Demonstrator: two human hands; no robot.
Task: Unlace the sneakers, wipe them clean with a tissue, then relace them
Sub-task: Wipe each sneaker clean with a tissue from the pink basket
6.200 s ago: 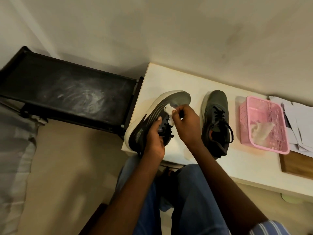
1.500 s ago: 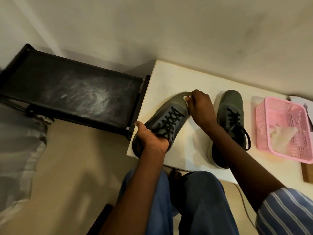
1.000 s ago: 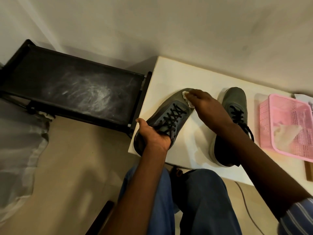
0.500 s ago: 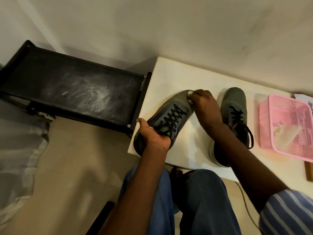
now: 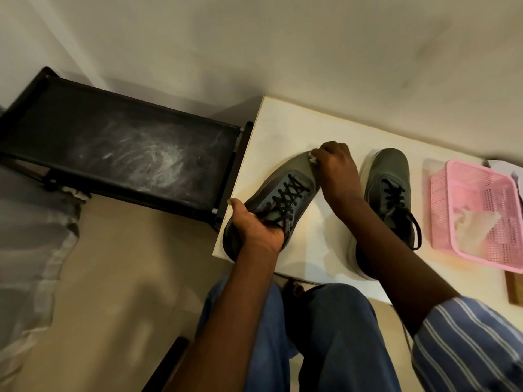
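Observation:
Two grey sneakers with black laces stand on a white table. The left sneaker lies near the table's left edge, toe pointing away from me, still laced. My left hand grips its heel and collar. My right hand holds a small white tissue pressed against the toe; only a corner of the tissue shows. The right sneaker stands upright beside it, laced, its heel hidden behind my right forearm.
A pink plastic basket holding crumpled tissue sits right of the sneakers, with papers and a wooden board beyond it. A black fabric rack adjoins the table's left edge. A wall runs behind. My knees are under the table's near edge.
The left sneaker was turned from lying on its side to upright. My right hand has rubbed the tissue back and forth over the toe. My left hand kept its hold on the heel.

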